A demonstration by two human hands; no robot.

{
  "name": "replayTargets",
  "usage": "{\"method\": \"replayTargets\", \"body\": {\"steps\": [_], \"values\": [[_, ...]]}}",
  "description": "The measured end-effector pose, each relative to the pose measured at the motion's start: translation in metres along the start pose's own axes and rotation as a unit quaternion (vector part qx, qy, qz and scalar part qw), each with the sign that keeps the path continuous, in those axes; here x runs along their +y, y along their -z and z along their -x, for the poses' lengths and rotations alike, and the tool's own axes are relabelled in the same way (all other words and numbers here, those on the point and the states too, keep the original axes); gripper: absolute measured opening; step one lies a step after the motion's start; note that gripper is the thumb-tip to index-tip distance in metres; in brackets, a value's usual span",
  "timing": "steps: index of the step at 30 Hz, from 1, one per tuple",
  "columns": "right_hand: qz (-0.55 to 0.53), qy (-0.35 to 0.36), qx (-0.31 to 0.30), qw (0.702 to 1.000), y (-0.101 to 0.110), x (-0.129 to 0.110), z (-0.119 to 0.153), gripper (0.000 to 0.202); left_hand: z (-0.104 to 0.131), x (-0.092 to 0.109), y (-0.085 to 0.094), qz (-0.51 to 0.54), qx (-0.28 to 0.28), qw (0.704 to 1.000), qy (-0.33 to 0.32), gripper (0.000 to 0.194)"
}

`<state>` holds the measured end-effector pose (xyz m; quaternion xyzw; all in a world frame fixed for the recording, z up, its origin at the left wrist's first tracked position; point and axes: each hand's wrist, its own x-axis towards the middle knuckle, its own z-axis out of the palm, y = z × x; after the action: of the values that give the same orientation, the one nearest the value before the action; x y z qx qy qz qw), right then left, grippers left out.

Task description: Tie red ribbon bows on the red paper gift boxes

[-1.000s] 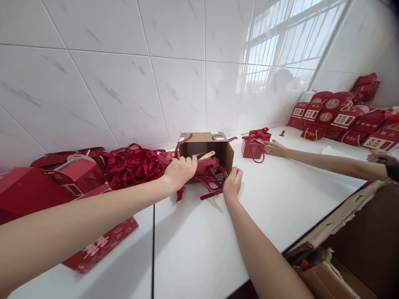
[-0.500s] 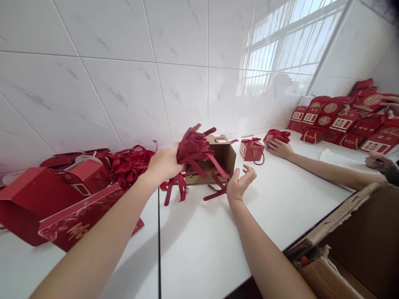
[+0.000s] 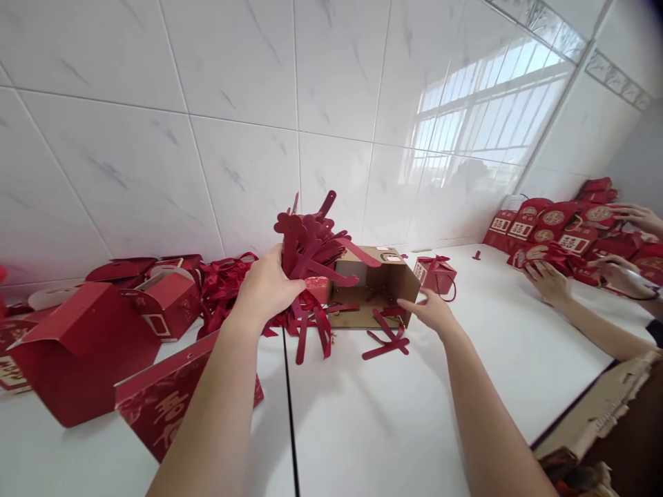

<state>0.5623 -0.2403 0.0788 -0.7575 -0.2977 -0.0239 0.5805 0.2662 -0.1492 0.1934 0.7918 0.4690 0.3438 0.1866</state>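
A thick bunch of dark red strips (image 3: 311, 248) is gripped in my left hand (image 3: 270, 286), raised above the white table. Behind and to the right of the bunch lies a cardboard box (image 3: 411, 276) with its open side facing me. My right hand (image 3: 431, 310) is at the right edge of that opening, fingers apart, with nothing seen in it. A few loose red strips (image 3: 386, 343) lie on the table in front of the box, and some show inside it. More strips and ribbon (image 3: 313, 331) hang or lie below my left hand.
Red ribbons (image 3: 222, 283) and red boxes (image 3: 88, 352) crowd the left side. A small red gift box (image 3: 435, 274) stands right of the cardboard box. Other people's hands (image 3: 549, 283) are by stacked red boxes (image 3: 554, 221). A large carton (image 3: 606, 421) is at lower right.
My view has shifted. My right hand has moved to the cardboard box's opening edge. Another person's hand has carried a red box to the stack at the right.
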Motion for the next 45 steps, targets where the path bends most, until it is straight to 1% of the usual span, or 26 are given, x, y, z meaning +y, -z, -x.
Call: {"method": "replayTargets", "body": {"steps": [1, 2, 3, 5, 7, 10, 13, 16, 20, 25, 28, 33, 41, 45], "values": [[0.032, -0.028, -0.064, 0.997, -0.001, 0.007, -0.004, 0.043, 0.0, -0.001, 0.001, 0.015, -0.006, 1.0, -0.004, 0.03], [0.07, -0.054, -0.123, 0.988, -0.004, 0.012, -0.006, 0.039, 0.0, -0.002, 0.001, 0.028, -0.012, 0.999, -0.009, 0.029], [0.106, -0.072, -0.171, 0.977, -0.008, 0.016, -0.007, 0.038, 0.001, -0.003, 0.002, 0.039, -0.014, 0.999, -0.014, 0.029], [0.16, -0.095, -0.222, 0.957, -0.016, 0.02, -0.007, 0.039, 0.001, -0.004, 0.002, 0.052, -0.011, 0.998, -0.016, 0.029], [0.201, -0.098, -0.24, 0.945, -0.023, 0.022, -0.005, 0.036, 0.001, -0.006, 0.002, 0.056, -0.002, 0.998, -0.019, 0.03], [0.238, -0.073, -0.229, 0.941, -0.03, 0.022, 0.001, 0.03, 0.0, -0.009, 0.002, 0.051, 0.016, 0.998, -0.033, 0.033], [0.256, -0.03, -0.203, 0.945, -0.034, 0.023, 0.009, 0.03, 0.0, -0.01, 0.002, 0.064, 0.017, 0.997, -0.042, 0.035], [0.263, 0.015, -0.176, 0.949, -0.038, 0.025, 0.015, 0.034, 0.003, -0.008, 0.003, 0.075, 0.014, 0.996, -0.04, 0.035], [0.265, 0.065, -0.124, 0.954, -0.043, 0.03, 0.019, 0.042, 0.008, -0.003, 0.006, 0.067, 0.038, 0.996, -0.05, 0.037], [0.261, 0.11, -0.076, 0.956, -0.049, 0.033, 0.021, 0.044, 0.012, 0.002, 0.009, 0.029, 0.064, 0.996, -0.06, 0.039], [0.259, 0.123, -0.065, 0.956, -0.052, 0.035, 0.023, 0.043, 0.012, 0.003, 0.009, 0.026, 0.074, 0.995, -0.065, 0.038], [0.255, 0.134, -0.068, 0.955, -0.058, 0.042, 0.022, 0.04, 0.012, 0.002, 0.01, 0.03, 0.078, 0.995, -0.059, 0.039], [0.239, 0.121, -0.052, 0.962, -0.061, 0.047, 0.023, 0.039, 0.012, 0.0, 0.01, 0.041, 0.064, 0.995, -0.069, 0.04], [0.217, 0.11, -0.045, 0.969, -0.061, 0.046, 0.025, 0.043, 0.012, 0.0, 0.011, 0.04, 0.065, 0.995, -0.06, 0.039]]}}
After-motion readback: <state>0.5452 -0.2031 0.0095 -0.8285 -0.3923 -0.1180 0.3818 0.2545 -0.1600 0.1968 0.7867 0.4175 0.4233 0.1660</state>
